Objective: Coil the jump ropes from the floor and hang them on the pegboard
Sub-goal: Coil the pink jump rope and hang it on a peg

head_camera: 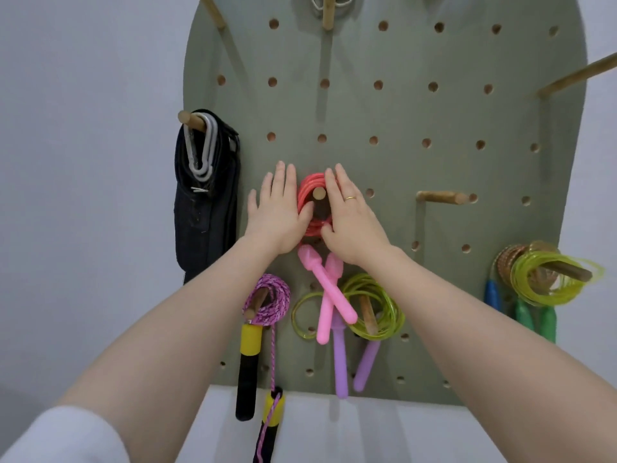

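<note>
A coiled red jump rope (310, 188) hangs on a wooden peg (319, 194) in the middle of the green pegboard (400, 111). Its two pink handles (325, 295) dangle crossed below it. My left hand (277, 212) lies flat against the coil's left side, fingers straight, thumb touching the coil. My right hand (350, 218) lies flat on the coil's right side, fingers straight, thumb on the lower strands.
A pink-purple braided rope with yellow-black handles (267, 299) hangs lower left. A yellow-green rope with purple handles (374, 309) hangs below the pink handles. More coiled ropes (547, 279) sit on a peg at right. A dark bag (205, 202) hangs at left. A bare peg (440, 197) sticks out right of my hands.
</note>
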{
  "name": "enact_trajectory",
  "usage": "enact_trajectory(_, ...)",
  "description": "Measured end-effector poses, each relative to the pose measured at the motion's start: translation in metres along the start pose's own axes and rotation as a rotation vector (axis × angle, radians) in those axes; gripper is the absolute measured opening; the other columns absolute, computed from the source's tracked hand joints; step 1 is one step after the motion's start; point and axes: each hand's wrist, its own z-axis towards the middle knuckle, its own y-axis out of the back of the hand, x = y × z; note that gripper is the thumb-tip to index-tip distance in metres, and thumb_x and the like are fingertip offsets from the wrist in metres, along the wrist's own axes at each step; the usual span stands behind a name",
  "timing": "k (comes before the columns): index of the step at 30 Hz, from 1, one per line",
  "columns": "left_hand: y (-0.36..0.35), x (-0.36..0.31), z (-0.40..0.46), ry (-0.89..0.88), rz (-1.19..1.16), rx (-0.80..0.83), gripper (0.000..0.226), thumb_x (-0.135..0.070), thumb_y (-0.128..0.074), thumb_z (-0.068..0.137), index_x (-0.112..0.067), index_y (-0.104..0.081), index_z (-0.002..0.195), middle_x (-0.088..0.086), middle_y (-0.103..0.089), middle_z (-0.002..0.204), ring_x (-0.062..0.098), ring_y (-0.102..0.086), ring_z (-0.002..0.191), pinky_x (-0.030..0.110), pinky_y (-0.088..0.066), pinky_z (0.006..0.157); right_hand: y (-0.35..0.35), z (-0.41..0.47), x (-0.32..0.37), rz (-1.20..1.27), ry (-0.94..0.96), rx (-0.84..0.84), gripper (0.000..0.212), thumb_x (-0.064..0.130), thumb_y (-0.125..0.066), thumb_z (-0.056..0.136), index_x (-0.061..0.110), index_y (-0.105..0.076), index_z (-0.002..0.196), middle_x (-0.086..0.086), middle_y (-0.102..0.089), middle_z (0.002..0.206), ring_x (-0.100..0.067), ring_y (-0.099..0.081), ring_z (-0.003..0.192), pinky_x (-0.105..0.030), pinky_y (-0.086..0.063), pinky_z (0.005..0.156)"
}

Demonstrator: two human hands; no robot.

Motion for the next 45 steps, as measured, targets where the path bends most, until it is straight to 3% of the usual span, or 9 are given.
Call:
enact_trajectory(5,0.01,-0.013,-0.016,0.006,-0.369,0.063,0.099,-0.055,-0.055,0.08,-0.011,0.001,0.149,0.01,-0.028,0.152,0.027,-0.03,0.137,0.048,-0.033,0.108,-0.007,-0.033,0.014,0.102,-0.029,-0.107,0.083,0.012,-0.047,0.084,0.014,0.005,0.149,-0.003,0.015,0.157,-0.024,-0.001,0.146,-0.039,-0.018,0.117)
enact_trajectory(9,0.023,-0.02,-0.024,0.129,-0.659,0.066,0.111,-0.057,-0.066,0.071,-0.013,-0.001,0.149,0.009,-0.03,0.151,0.024,-0.034,0.136,0.042,-0.032,0.11,0.007,-0.04,0.025,0.382,-0.166,-0.137,0.079,0.01,-0.045,0.087,0.022,0.003,0.149,-0.003,0.011,0.157,-0.027,-0.01,0.145,-0.04,-0.023,0.113)
enact_trajectory(16,-0.005,0.007,-0.004,0.24,-0.722,0.237,0.104,-0.086,-0.043,0.054,-0.01,-0.05,0.124,0.012,-0.063,0.116,0.028,-0.062,0.103,0.044,-0.05,0.092,0.02,-0.023,0.027,0.688,-0.397,0.019,0.051,0.028,-0.04,0.097,0.009,-0.024,0.142,-0.014,-0.034,0.145,-0.029,-0.035,0.134,-0.036,-0.031,0.107)
enact_trajectory(23,0.006,-0.018,0.006,0.355,-0.789,0.121,0.035,-0.026,-0.052,0.09,0.005,-0.051,0.108,0.02,-0.06,0.098,0.028,-0.06,0.081,0.026,-0.044,0.057,0.014,0.004,0.019,0.693,-0.523,-0.028,0.037,0.026,-0.052,0.089,0.004,-0.048,0.118,-0.011,-0.057,0.118,-0.027,-0.056,0.108,-0.036,-0.046,0.085)
enact_trajectory(28,0.01,-0.023,-0.004,0.438,-1.243,0.171,0.011,-0.018,-0.064,0.085,-0.008,-0.062,0.088,0.012,-0.068,0.089,0.025,-0.066,0.079,0.037,-0.055,0.077,0.016,0.004,0.019,1.086,-0.579,-0.09,0.001,0.015,-0.055,0.084,0.014,-0.055,0.083,-0.005,-0.063,0.085,-0.022,-0.063,0.086,-0.037,-0.053,0.079)
enact_trajectory(32,0.023,-0.026,-0.025,0.321,-1.396,0.096,0.009,-0.007,-0.057,0.084,-0.012,-0.063,0.088,0.008,-0.068,0.084,0.024,-0.065,0.081,0.045,-0.053,0.085,0.027,-0.011,0.039,1.023,-0.363,-0.267,0.011,0.009,-0.051,0.084,0.018,-0.046,0.086,0.004,-0.052,0.082,-0.011,-0.052,0.076,-0.027,-0.047,0.07)
enact_trajectory(36,0.042,-0.017,-0.062,0.112,-1.495,0.211,0.013,-0.006,-0.056,0.084,-0.018,-0.056,0.08,-0.008,-0.064,0.065,0.008,-0.061,0.064,0.024,-0.052,0.061,0.025,-0.038,0.054,0.954,-0.22,-0.319,0.038,0.002,-0.043,0.087,0.013,-0.039,0.124,0.015,-0.051,0.095,0.0,-0.053,0.088,-0.025,-0.042,0.087)
enact_trajectory(39,0.053,-0.011,-0.077,0.068,-1.494,0.302,0.017,-0.018,-0.059,0.079,-0.016,-0.062,0.095,-0.001,-0.066,0.083,0.014,-0.062,0.078,0.032,-0.054,0.072,0.022,-0.055,0.065,0.879,-0.204,-0.371,0.055,0.005,-0.041,0.09,0.012,-0.02,0.14,-0.007,-0.049,0.124,-0.017,-0.051,0.111,-0.028,-0.038,0.097)
enact_trajectory(45,0.087,-0.041,-0.065,0.011,-1.162,-0.083,0.016,-0.017,-0.052,0.085,-0.023,-0.058,0.072,-0.012,-0.054,0.062,0.005,-0.048,0.06,0.023,-0.043,0.064,0.047,-0.059,0.08,0.706,-0.232,-0.572,0.047,0.006,-0.049,0.089,0.006,-0.031,0.133,-0.017,-0.038,0.13,-0.017,-0.046,0.107,-0.03,-0.037,0.098)
